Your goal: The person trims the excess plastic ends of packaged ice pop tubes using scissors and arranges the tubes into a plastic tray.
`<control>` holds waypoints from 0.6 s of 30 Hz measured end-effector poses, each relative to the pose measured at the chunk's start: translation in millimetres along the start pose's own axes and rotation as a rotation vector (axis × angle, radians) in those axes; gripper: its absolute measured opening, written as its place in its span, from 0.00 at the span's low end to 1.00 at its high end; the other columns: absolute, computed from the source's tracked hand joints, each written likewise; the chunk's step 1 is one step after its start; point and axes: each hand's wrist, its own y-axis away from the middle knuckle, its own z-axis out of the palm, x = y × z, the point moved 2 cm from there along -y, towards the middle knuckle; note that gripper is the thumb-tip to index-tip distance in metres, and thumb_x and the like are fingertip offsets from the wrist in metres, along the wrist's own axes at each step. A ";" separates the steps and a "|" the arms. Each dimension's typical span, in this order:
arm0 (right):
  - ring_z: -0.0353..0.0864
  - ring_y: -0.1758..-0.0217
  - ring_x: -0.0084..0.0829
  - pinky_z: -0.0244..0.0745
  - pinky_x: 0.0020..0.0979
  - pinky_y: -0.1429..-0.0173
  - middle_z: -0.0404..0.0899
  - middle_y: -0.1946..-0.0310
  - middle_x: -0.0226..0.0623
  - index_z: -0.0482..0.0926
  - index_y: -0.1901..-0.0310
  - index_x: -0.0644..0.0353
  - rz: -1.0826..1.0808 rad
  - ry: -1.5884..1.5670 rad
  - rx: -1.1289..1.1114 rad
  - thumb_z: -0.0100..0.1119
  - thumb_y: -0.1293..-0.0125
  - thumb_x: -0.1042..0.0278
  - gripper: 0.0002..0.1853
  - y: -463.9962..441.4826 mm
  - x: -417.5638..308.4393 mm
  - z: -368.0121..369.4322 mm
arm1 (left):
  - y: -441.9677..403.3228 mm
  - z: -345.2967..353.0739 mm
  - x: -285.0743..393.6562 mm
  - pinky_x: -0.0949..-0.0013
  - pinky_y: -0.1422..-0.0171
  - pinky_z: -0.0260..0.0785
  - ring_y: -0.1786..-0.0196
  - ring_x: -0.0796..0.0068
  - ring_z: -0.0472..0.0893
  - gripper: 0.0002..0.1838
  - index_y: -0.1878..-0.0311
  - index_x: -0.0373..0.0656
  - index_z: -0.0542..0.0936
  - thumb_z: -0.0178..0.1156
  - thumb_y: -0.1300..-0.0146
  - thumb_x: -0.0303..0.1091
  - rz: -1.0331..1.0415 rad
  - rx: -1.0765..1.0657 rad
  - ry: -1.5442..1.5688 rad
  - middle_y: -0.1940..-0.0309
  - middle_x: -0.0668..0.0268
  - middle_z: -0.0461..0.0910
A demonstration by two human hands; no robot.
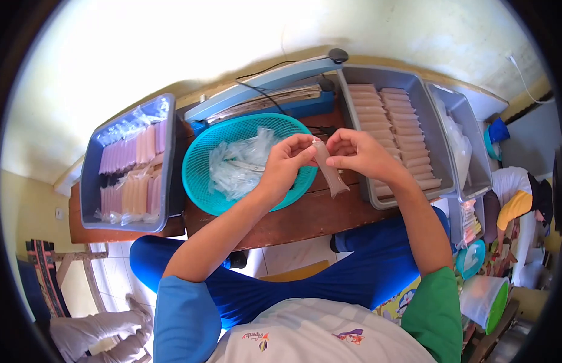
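A slim clear plastic tube bag with a pale pinkish-brown filling (331, 173) hangs at a slant over the table's front part. My left hand (288, 163) pinches it near its upper, twisted end. My right hand (364, 156) has curled fingers beside the same end, with the thumb against the bag's side; the exact grip is partly hidden. Under my left hand stands a turquoise plastic basket (193, 175) with a heap of clear plastic bags (232, 172). To the right, a grey crate (394, 201) holds rows of similar filled tubes (408, 133).
Another grey crate (87, 181) with pink and beige packs is at the left. Behind the basket lies a long blue sealer-like device (262, 85) with a black cable. A further grey bin (483, 181) stands right. Another person (514, 193) bends at far right; someone's legs (102, 333) show lower left.
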 end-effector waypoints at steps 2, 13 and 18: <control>0.82 0.60 0.26 0.77 0.28 0.53 0.80 0.62 0.37 0.74 0.54 0.64 -0.027 0.023 0.049 0.68 0.43 0.71 0.17 6.5 0.9 -15.8 | -11.0 18.2 -3.0 0.69 0.48 0.74 0.54 0.74 0.80 0.14 0.47 0.36 0.75 0.59 0.33 0.31 -0.008 -0.046 -0.003 0.56 0.62 0.81; 0.79 0.57 0.23 0.81 0.26 0.56 0.76 0.60 0.32 0.76 0.54 0.63 0.135 0.053 0.182 0.64 0.41 0.69 0.15 63.1 -11.8 -111.3 | -69.6 109.2 -34.6 0.71 0.52 0.72 0.56 0.75 0.81 0.18 0.44 0.38 0.72 0.56 0.29 0.40 -0.205 -0.355 -0.190 0.57 0.61 0.81; 0.81 0.59 0.24 0.83 0.27 0.55 0.78 0.63 0.35 0.77 0.58 0.65 0.239 -0.008 0.272 0.65 0.43 0.71 0.13 90.5 6.3 -156.6 | -83.4 143.9 -53.7 0.71 0.54 0.72 0.56 0.76 0.80 0.20 0.42 0.38 0.71 0.61 0.34 0.36 -0.251 -0.481 -0.189 0.57 0.61 0.82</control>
